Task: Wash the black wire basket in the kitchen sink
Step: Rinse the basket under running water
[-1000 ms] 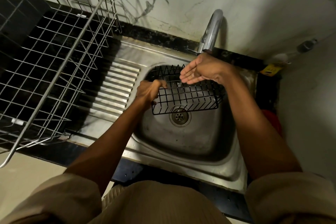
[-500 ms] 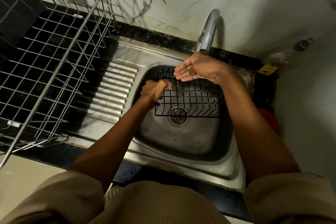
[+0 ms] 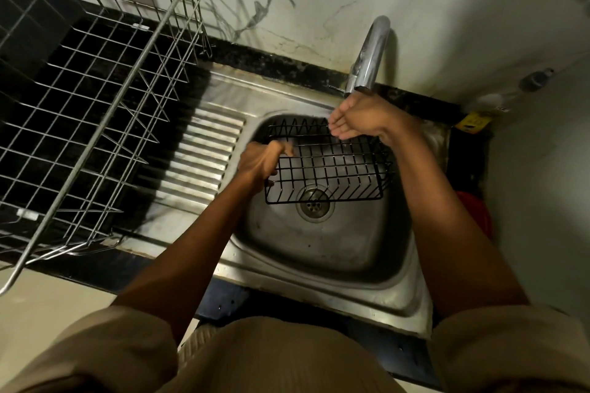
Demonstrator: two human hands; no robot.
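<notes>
Marbled wall and dark table frame the steel sink [image 3: 322, 252], where the black wire basket [image 3: 329, 166] sits tilted over the drain, gripped at its left edge by the left hand [image 3: 258, 163], apparently steadied for rinsing, while the open right hand [image 3: 357, 118] cups beneath the tap [image 3: 370, 54].

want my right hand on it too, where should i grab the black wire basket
Take the black wire basket by its right end rim, coming in from the right. The left hand already grips the left end, and the right hand is open under the faucet, free. The rim wire runs along the top edge, so fingers can likely hook over it, balancing the basket above the sink.
</notes>
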